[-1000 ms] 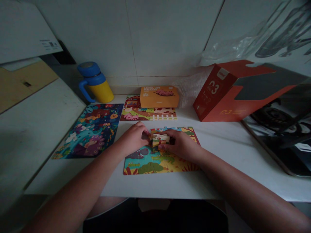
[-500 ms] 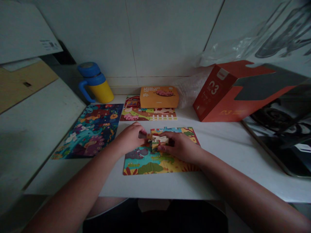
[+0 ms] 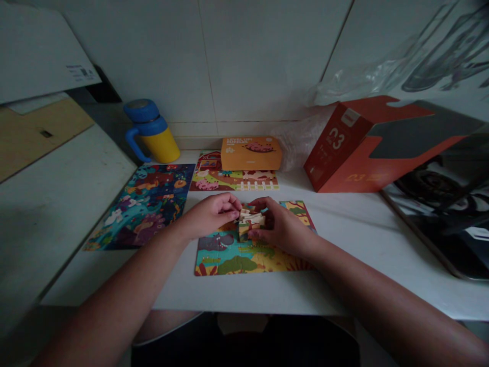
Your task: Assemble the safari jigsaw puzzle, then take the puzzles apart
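My right hand is closed around a stack of jigsaw pieces, whose pale cut edges and green, yellow and brown printed faces show. My left hand has its thumb and fingers pinched at the left side of that stack, on a puzzle piece mostly hidden by the fingertips. Both hands are over a jungle jigsaw puzzle with a hippo, a crocodile and green bushes. The hands and the stack cover its upper middle.
A dark sea-themed puzzle lies at left, a farm puzzle behind. An orange puzzle box stands on the farm puzzle's back part. Around the white table are a blue-and-yellow bottle, a red-orange box and a black stove.
My left hand has moved slightly right, its fingers now meeting the stack and curled more. The right hand still holds the stack in about the same place.
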`<state>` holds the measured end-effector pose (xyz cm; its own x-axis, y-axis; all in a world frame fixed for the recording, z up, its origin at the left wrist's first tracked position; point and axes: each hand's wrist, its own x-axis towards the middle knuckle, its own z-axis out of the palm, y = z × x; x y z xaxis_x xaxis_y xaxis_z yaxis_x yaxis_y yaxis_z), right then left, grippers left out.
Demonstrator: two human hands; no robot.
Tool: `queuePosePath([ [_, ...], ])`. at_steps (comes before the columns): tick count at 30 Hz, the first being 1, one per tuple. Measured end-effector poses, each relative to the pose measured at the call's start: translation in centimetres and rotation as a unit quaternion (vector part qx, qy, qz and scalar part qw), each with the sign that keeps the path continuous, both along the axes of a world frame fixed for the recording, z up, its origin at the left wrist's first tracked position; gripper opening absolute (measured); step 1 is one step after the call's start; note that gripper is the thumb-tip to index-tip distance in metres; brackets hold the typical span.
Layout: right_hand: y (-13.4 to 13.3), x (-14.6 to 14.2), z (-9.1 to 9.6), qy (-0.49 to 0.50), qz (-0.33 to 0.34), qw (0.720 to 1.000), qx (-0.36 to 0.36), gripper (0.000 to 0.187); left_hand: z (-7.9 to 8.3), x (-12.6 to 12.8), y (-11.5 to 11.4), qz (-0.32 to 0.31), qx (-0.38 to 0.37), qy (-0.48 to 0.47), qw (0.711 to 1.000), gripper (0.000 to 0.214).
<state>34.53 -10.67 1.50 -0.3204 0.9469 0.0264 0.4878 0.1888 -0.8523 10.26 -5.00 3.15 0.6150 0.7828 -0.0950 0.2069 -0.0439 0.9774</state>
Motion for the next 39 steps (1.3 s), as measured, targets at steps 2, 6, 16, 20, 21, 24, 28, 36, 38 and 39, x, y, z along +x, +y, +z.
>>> queuePosePath([
  [2,0.1,0.2,0.1,-0.019,0.017,1.000,-0.001,0.046,0.2,0.0,0.0,-0.003,0.016,-0.003,1.000,0.010],
  [6,0.1,0.6,0.7,0.005,0.009,0.998,0.062,0.032,0.5,-0.2,0.2,0.040,0.099,0.018,0.994,0.015],
  [16,0.1,0.4,1.0,-0.079,0.120,0.982,0.120,0.027,-2.1,-0.1,0.9,0.049,0.407,0.207,0.888,0.020],
  [20,-0.1,0.5,1.0,-0.051,0.145,0.983,0.102,0.036,-2.8,0.5,0.9,0.025,0.417,0.225,0.880,0.021],
  [21,-0.1,0.4,1.0,-0.050,0.143,0.984,0.098,0.038,-2.7,0.7,0.9,0.025,0.417,0.228,0.879,0.018],
  [24,-0.1,0.3,0.9,-0.065,0.123,0.986,0.091,0.042,-2.5,1.1,0.9,0.029,0.409,0.224,0.884,0.015],
  [28,-0.1,0.2,1.0,-0.081,0.103,0.988,0.083,0.045,-2.6,1.2,1.2,0.049,0.387,0.204,0.898,0.009],
  [36,-0.1,0.2,0.9,-0.094,0.101,0.988,0.069,0.054,-2.8,1.4,1.6,0.087,0.289,0.155,0.941,0.008],
  [38,-0.1,0.3,0.7,-0.090,0.102,0.988,0.071,0.054,-2.9,1.5,1.5,0.081,0.234,0.116,0.962,0.011],
  [39,-0.1,0.3,0.7,-0.088,0.102,0.988,0.072,0.053,-3.0,1.5,1.4,0.074,0.204,0.094,0.972,0.012],
])
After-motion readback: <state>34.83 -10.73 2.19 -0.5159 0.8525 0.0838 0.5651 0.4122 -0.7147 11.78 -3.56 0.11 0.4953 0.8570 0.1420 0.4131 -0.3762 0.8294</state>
